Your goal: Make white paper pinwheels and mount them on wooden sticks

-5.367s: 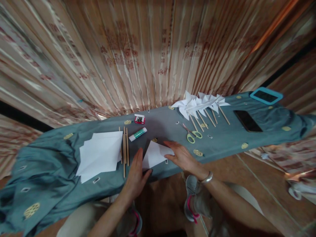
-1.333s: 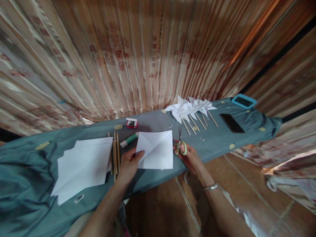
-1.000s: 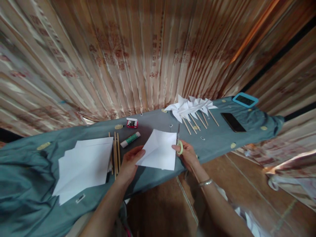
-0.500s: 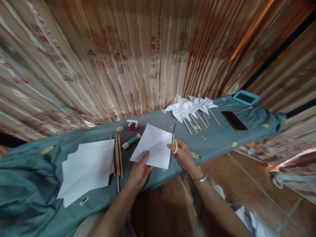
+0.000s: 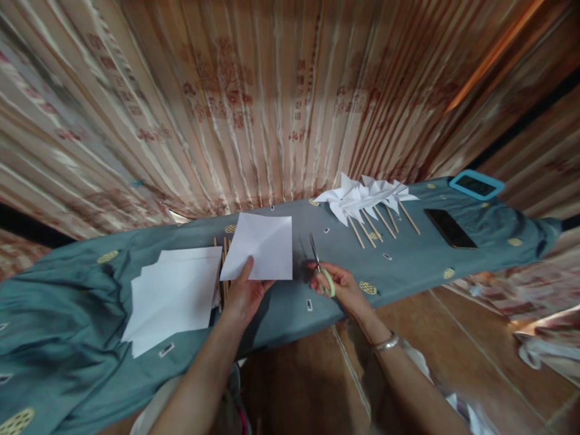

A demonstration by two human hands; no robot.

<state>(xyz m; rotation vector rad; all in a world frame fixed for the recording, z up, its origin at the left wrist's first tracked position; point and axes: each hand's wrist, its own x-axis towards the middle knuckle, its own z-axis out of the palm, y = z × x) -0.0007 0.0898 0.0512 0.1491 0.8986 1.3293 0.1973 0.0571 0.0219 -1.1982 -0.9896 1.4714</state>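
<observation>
A square sheet of white paper [image 5: 267,244] with faint creases is pinched by my left hand [image 5: 247,296] at its lower edge, thumb on top. To the right, my right hand [image 5: 333,284] holds scissors [image 5: 315,251] by their pale green handles, blades pointing up and away. The scissors are apart from the sheet. Beneath the sheet's left side, wooden sticks [image 5: 224,260] lie partly hidden. A stack of white paper [image 5: 174,293] rests left of my left hand. Several white paper pinwheels [image 5: 357,196] on sticks lie beyond my right hand.
A green patterned cloth [image 5: 281,314] covers the long narrow table. At its right end lie a dark phone [image 5: 451,228] and a blue-framed device [image 5: 476,184]. A pleated curtain [image 5: 272,109] hangs close behind the table. Tiled floor [image 5: 421,332] shows at the lower right.
My left hand has shifted left with the sheet and turned it, covering the glue stick and the small red box. My right hand has drawn the scissors away from the sheet's right edge.
</observation>
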